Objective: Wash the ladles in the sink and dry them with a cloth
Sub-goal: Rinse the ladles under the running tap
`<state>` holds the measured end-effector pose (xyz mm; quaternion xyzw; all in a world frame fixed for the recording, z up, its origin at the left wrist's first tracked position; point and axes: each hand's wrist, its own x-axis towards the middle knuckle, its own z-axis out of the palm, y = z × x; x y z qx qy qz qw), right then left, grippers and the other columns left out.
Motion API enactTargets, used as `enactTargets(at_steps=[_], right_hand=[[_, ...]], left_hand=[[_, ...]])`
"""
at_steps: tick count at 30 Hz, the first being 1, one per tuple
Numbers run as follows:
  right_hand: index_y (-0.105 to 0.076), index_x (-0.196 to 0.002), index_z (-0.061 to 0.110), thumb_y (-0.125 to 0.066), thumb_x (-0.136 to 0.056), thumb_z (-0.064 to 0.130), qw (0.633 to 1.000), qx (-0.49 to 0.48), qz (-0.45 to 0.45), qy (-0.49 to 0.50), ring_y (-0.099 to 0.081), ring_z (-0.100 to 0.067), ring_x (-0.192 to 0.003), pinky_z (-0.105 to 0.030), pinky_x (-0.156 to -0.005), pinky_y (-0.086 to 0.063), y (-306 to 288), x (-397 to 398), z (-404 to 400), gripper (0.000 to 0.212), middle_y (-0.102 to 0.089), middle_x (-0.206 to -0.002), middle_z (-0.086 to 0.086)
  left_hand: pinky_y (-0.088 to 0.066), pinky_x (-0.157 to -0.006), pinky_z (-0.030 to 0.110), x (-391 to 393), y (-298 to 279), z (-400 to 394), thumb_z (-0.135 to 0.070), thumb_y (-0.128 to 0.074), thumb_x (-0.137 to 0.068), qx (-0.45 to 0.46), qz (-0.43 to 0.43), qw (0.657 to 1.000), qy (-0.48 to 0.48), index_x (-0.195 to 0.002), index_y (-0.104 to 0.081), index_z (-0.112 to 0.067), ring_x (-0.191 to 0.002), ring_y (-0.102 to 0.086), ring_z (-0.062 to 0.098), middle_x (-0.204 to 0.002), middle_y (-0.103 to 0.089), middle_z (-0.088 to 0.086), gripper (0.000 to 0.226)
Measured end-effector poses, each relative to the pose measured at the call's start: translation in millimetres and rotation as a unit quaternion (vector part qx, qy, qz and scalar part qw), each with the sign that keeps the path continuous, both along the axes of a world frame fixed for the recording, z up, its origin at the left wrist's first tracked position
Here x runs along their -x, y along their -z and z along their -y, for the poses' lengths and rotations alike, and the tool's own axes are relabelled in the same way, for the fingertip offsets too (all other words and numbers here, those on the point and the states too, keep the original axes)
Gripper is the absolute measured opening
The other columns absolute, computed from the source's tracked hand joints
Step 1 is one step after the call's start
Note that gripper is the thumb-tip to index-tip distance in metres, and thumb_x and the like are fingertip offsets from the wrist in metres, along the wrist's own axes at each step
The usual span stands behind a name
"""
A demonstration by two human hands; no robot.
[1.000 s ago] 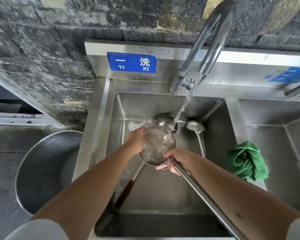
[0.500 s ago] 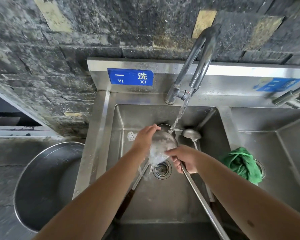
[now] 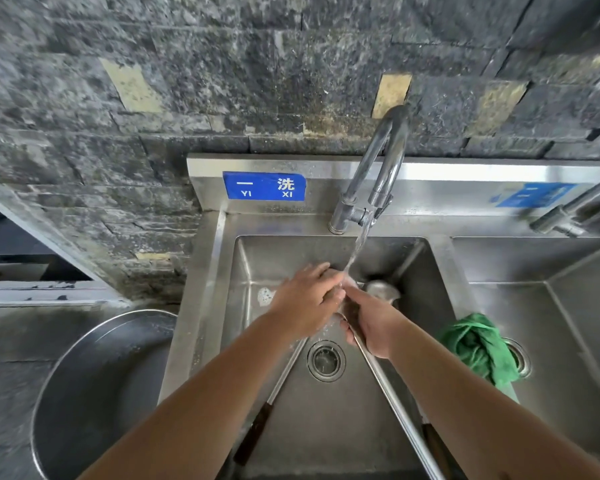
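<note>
Our right hand (image 3: 373, 322) grips the neck of a ladle (image 3: 392, 400), fingers curled round the metal where the long handle runs back toward us. Our left hand (image 3: 305, 299) lies over the bowl of that ladle, fingers bent across it and rubbing, so the bowl itself is almost wholly hidden. The stream from the tap (image 3: 378, 174) lands right where the two hands meet.

Wet steel is slick, so we judge the main risk is the neck twisting in the right hand's grip and the ladle dropping into the sink (image 3: 326, 438). The long handle gives it leverage to swing and could knock the ladles lying below: one (image 3: 383, 291) just behind our hands, another (image 3: 274, 393) whose handle slants under the left forearm.

Water striking the curved bowl may also spray outward toward the green cloth (image 3: 478, 348) on the divider, soaking what we need for drying.
</note>
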<state>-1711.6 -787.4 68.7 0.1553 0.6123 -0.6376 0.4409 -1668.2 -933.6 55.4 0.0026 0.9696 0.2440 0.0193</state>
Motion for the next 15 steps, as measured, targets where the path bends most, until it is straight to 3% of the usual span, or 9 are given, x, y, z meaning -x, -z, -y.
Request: enactTargets(at_steps=[2,3,5,7,10,13,15], right_hand=[[-0.064,-0.082,0.015,-0.047,-0.099,0.048,0.999,-0.006,-0.031,0.014,-0.051,-0.016,-0.041,-0.018,-0.036,-0.031,2.6,-1.7,3.2,0.04,-0.057,-0.055,-0.005],[-0.065,-0.086,0.013,-0.047,-0.1,0.048,0.998,-0.007,-0.054,0.022,-0.051,-0.017,-0.041,-0.019,-0.036,-0.032,3.6,-2.7,4.4,0.042,-0.057,-0.058,-0.007],[-0.064,-0.096,0.004,-0.049,-0.101,0.039,0.993,-0.028,-0.115,0.025,-0.051,-0.016,-0.038,-0.019,-0.034,-0.034,4.4,-5.1,4.8,0.038,-0.058,-0.064,-0.013],[-0.059,-0.095,0.002,-0.056,-0.098,0.03,0.984,-0.069,-0.164,-0.003,-0.049,-0.016,-0.035,-0.019,-0.034,-0.034,1.9,-9.9,4.8,0.028,-0.057,-0.064,-0.014],[-0.055,-0.102,-0.004,-0.065,-0.09,0.032,0.975,-0.123,-0.178,-0.049,-0.049,-0.019,-0.038,-0.02,-0.035,-0.032,1.3,-16.6,6.8,0.039,-0.058,-0.068,-0.015],[-0.056,-0.101,-0.01,-0.054,-0.095,0.027,0.97,-0.152,-0.182,-0.052,-0.046,-0.019,-0.036,-0.022,-0.034,-0.03,-0.9,-17.2,11.9,0.038,-0.058,-0.063,-0.018],[-0.058,-0.099,-0.002,-0.047,-0.098,0.022,0.974,-0.153,-0.162,-0.028,-0.048,-0.015,-0.041,-0.021,-0.036,-0.035,-1.7,-17.3,14.1,0.027,-0.058,-0.067,-0.011]], left_hand=[[-0.032,-0.11,0.051,7.2,-2.1,-4.7,-0.056,-0.027,-0.092,0.068,0.008,0.998,0.013,-0.142,-0.041,-0.039,-0.142,-0.031,0.02,-0.154,-0.036,-0.006,0.054],[-0.035,-0.109,0.047,10.8,-3.7,-5.9,-0.058,-0.026,-0.091,0.054,0.004,0.999,0.004,-0.14,-0.045,-0.04,-0.139,-0.036,0.018,-0.152,-0.039,-0.008,0.056],[-0.043,-0.103,0.039,17.7,-4.3,-6.5,-0.061,-0.029,-0.091,-0.073,0.022,0.995,-0.058,-0.131,-0.054,-0.04,-0.126,-0.05,0.013,-0.14,-0.052,-0.013,0.052],[-0.05,-0.09,0.034,23.7,-2.8,-3.6,-0.059,-0.039,-0.092,-0.193,0.097,0.967,-0.136,-0.114,-0.064,-0.037,-0.109,-0.062,0.018,-0.12,-0.066,-0.009,0.039],[-0.053,-0.085,0.036,21.2,1.0,-3.4,-0.057,-0.038,-0.09,-0.226,0.134,0.946,-0.191,-0.091,-0.062,-0.032,-0.094,-0.067,0.023,-0.098,-0.071,-0.002,0.035],[-0.051,-0.091,0.037,8.8,5.5,-12.4,-0.049,-0.029,-0.096,-0.142,0.024,0.978,-0.149,-0.113,-0.064,-0.034,-0.105,-0.063,0.019,-0.115,-0.067,-0.004,0.042],[-0.048,-0.094,0.036,3.3,1.4,-16.5,-0.045,-0.025,-0.096,-0.076,-0.084,0.992,-0.061,-0.113,-0.066,-0.027,-0.109,-0.061,0.019,-0.116,-0.067,-0.003,0.048]])
